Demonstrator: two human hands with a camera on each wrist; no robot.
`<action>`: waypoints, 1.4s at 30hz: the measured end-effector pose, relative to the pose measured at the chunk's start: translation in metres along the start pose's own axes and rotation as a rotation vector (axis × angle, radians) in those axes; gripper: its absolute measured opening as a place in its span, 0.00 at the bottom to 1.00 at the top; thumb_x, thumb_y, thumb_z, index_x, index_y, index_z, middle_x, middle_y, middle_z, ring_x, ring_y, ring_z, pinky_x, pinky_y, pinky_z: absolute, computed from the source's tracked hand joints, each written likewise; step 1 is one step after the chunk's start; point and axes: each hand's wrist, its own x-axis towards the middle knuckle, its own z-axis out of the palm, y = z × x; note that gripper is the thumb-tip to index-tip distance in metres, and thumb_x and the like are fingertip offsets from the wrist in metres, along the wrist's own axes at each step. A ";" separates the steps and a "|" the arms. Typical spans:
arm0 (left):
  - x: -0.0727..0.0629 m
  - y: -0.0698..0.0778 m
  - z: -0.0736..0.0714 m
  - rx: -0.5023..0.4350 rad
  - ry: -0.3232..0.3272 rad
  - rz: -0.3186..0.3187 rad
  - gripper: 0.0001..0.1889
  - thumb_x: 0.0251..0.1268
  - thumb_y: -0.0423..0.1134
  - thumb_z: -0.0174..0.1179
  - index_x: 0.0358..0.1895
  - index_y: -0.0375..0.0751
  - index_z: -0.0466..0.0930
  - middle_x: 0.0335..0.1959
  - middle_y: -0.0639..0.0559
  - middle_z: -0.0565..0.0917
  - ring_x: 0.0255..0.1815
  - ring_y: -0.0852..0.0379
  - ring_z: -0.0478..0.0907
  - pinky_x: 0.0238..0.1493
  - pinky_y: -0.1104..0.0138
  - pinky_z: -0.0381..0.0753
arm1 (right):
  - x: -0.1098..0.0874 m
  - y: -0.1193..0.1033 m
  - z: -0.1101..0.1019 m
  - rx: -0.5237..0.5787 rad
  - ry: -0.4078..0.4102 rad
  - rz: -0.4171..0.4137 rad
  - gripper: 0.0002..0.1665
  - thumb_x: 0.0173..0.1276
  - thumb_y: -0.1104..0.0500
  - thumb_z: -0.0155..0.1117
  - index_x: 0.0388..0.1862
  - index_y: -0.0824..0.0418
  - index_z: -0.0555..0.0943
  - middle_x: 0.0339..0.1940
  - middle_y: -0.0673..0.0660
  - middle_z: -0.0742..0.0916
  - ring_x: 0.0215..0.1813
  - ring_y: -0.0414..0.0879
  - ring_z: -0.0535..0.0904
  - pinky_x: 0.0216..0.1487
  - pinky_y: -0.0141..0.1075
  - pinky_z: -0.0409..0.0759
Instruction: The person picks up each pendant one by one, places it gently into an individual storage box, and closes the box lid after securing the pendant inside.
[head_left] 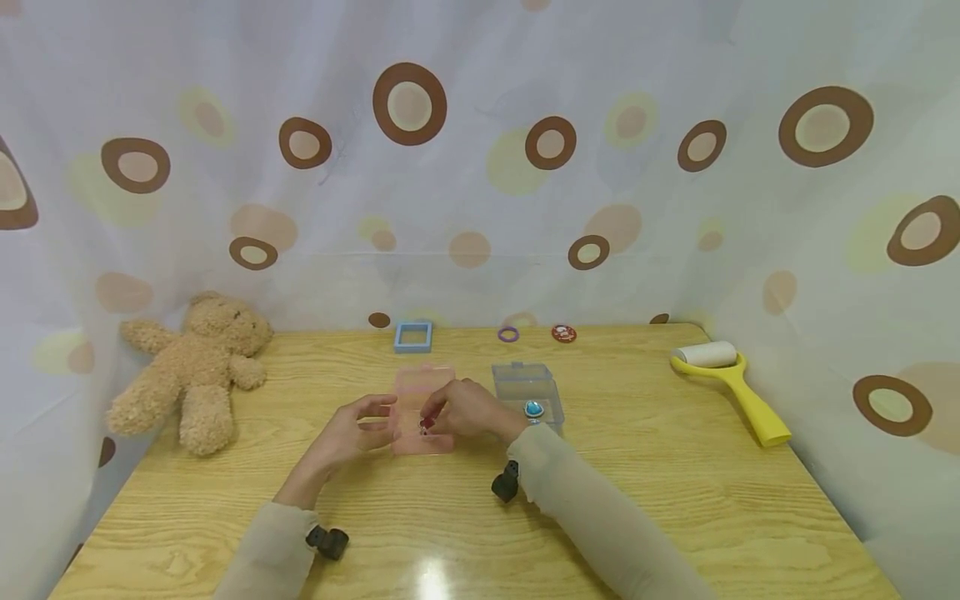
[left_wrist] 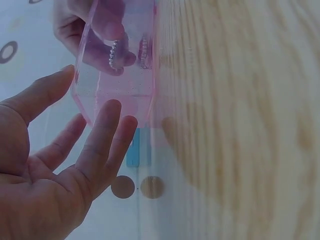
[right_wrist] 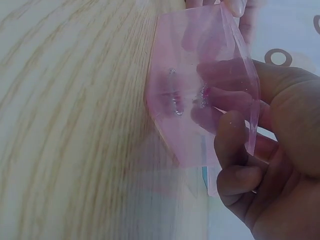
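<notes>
A see-through pink plastic box (head_left: 424, 447) stands on the table with its lid raised at the back. Inside it, my right hand (head_left: 468, 407) pinches a small red gem piece (head_left: 427, 423) between thumb and fingers. Silver beading along the gem piece (left_wrist: 113, 54) shows through the pink wall in the left wrist view. My left hand (head_left: 351, 433) is at the box's left side with fingers spread and fairly straight, fingertips at its wall. To the right, a see-through grey box (head_left: 558, 408) also has its lid up and holds a blue gem piece (head_left: 533, 408).
A light blue square frame (head_left: 413, 349), a purple ring (head_left: 508, 334) and a red round disc (head_left: 564, 333) lie along the table's back edge. A teddy bear (head_left: 198, 367) sits at the left. A yellow-handled lint roller (head_left: 750, 404) lies at the right.
</notes>
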 end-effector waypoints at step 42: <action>0.003 0.000 0.000 0.027 0.007 -0.006 0.31 0.66 0.33 0.66 0.71 0.34 0.67 0.66 0.29 0.72 0.65 0.32 0.75 0.59 0.51 0.83 | -0.012 0.018 -0.028 0.318 0.115 0.057 0.17 0.72 0.54 0.64 0.55 0.60 0.83 0.43 0.54 0.86 0.26 0.44 0.80 0.29 0.35 0.82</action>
